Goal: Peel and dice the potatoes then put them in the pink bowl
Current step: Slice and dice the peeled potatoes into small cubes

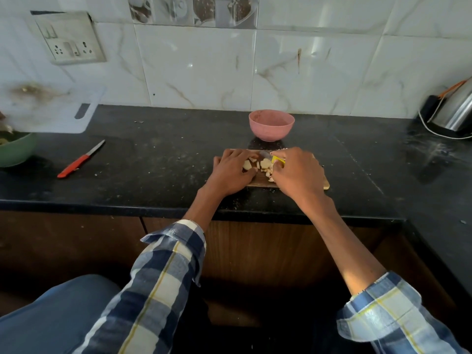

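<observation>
Pale, skinless potato pieces (258, 166) lie in a loose cluster on the wooden cutting board (260, 182), so the peeling looks finished for this lot and the dicing is well under way. The left hand (233, 172) lies over the left end of the board with its fingers bent onto one of the larger chunks, steadying it. The right hand (297, 172) is wrapped round the yellow handle of a knife (272, 157), whose blade reaches in over the pieces. Several chunks are still big — they likely need more cuts. The pink bowl (271, 125) stands just beyond the far edge of the board, and what shows of its inside looks empty, so the transfer is not yet begun. A red-handled knife (81, 159) lies idle well to the left on the black counter (153, 159)
</observation>
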The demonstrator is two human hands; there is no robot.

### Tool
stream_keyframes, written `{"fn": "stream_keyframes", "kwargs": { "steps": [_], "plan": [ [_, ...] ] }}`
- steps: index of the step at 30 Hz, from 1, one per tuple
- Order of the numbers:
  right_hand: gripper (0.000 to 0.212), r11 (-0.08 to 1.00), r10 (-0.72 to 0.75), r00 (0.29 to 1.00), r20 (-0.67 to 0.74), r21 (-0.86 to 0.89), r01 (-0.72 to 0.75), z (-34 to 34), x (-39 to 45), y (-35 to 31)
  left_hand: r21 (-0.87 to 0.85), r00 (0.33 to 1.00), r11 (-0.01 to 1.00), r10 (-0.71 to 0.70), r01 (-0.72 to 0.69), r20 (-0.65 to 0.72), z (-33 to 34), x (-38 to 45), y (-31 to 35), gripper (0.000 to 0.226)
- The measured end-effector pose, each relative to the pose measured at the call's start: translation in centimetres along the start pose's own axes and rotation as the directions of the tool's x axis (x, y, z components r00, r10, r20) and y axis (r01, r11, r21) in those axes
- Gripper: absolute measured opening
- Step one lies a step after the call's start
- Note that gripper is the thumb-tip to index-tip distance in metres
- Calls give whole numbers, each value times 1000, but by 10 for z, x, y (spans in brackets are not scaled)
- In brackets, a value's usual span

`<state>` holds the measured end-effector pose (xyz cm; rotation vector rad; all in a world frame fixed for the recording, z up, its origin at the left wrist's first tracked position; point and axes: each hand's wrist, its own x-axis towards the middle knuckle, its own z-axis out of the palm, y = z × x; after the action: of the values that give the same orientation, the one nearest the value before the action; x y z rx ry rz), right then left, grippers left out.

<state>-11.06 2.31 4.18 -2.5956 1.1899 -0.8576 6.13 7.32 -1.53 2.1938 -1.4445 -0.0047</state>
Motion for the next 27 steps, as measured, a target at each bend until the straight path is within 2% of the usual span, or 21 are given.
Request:
{"fn": "stream_keyframes", "kwargs": {
  "steps": [6,9,11,15,18,22,27],
  "plan": [
    [35,1000,4,1000,-8,17,-4,2,-3,0,-104,996,994,25,-34,-83,0,0,-2,22],
    [36,999,-4,1000,-7,36,5,2,-3,-1,-191,992,979,45,-67,-119,1,0,-7,17],
    [36,999,-18,1000,3,43,18,1,-3,-2,-235,991,969,47,-76,-127,3,0,-9,18],
    [36,999,-30,999,20,44,29,-1,-3,-2,-327,983,942,15,-75,-184,3,-2,-13,35],
    [35,1000,-19,999,30,9,19,-6,-4,2,-354,973,934,-44,-41,-229,-1,-2,-13,30],
    [33,999,-19,998,52,-41,21,-13,-7,5,-322,969,946,-48,-33,-241,1,-4,-13,29],
    [33,997,-64,996,58,-45,67,-17,-12,-1,-361,969,932,-72,-20,-238,-3,-7,-12,34]
  ]
}}
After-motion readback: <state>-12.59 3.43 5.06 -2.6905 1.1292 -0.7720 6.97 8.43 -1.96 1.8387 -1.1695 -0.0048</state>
